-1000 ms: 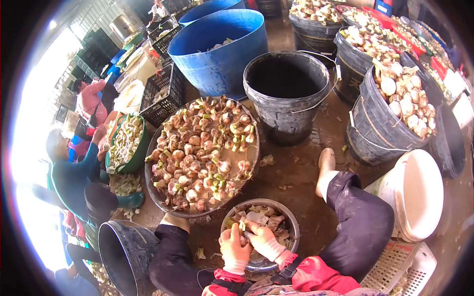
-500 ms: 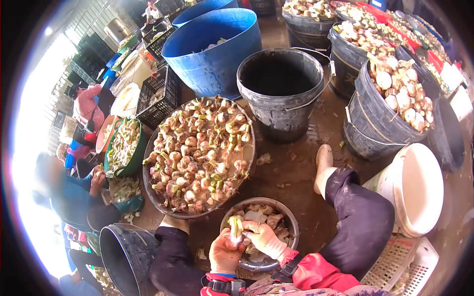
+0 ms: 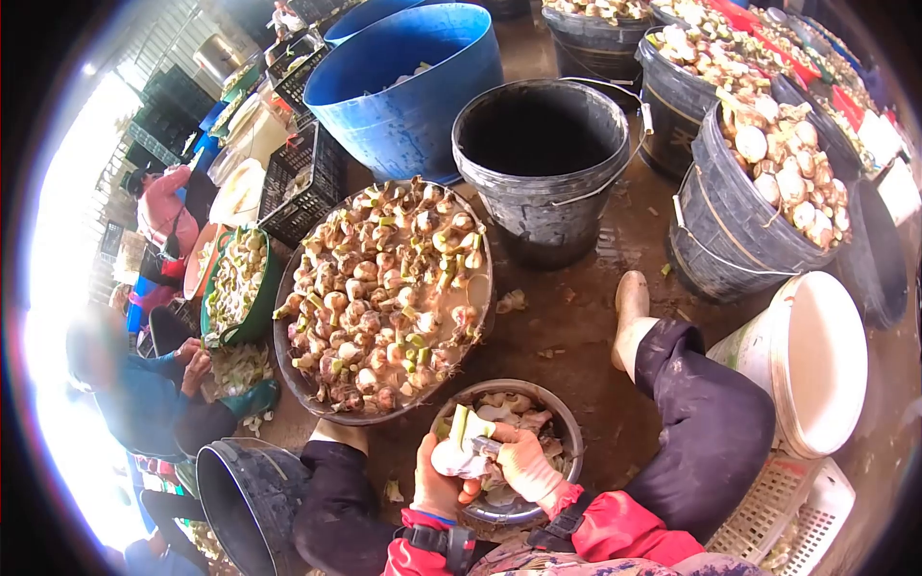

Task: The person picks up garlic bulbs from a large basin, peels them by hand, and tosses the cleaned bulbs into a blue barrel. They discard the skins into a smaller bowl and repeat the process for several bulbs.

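Observation:
A garlic bulb (image 3: 455, 460) with a short green stem sits in my left hand (image 3: 434, 488), whose fingers are wrapped round it. My right hand (image 3: 526, 465) is closed on a small knife (image 3: 487, 447), its dark blade against the bulb near the stem; the handle is mostly hidden. Both hands are over the near edge of a metal bowl (image 3: 576, 444) that contains peeled skins and scraps (image 3: 523, 413). Just beyond, on the left, a wide round basin (image 3: 287, 370) is full of untrimmed garlic bulbs (image 3: 370, 298).
An upright black bucket (image 3: 543, 216) stands ahead, behind it a large blue tub (image 3: 399, 120). Garlic-filled buckets (image 3: 725, 230) line the right, with a tilted white bucket (image 3: 826, 365) nearer. Another black bucket (image 3: 245, 499) lies tipped at left, near a seated co-worker (image 3: 154, 394).
The bulb has turned in my left hand, so its white, rounded side now shows. The blade in my right hand has come into view against it. The co-worker's hands have shifted slightly.

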